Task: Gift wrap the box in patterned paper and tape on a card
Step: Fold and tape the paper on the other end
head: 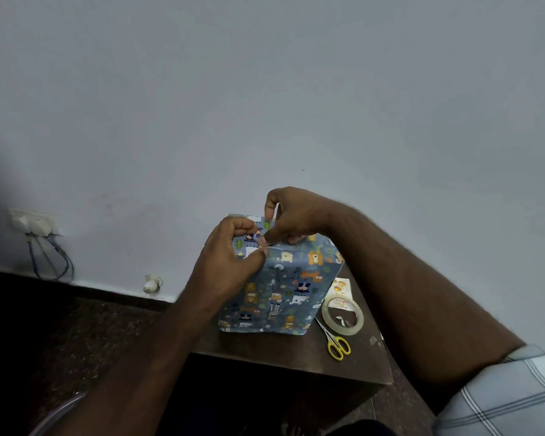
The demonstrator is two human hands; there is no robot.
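With the tall box in blue animal-print paper [277, 287] standing mid-table, the left hand [233, 262] and right hand [291, 220] both pinch its top fold, which may tear or spring loose if either grip slackens before taping.

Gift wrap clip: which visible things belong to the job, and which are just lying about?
Job: wrapped box, both hands at its top, left hand, right hand; tape roll; scissors; card.

Lying about: wall socket with cables; small white object by the wall.
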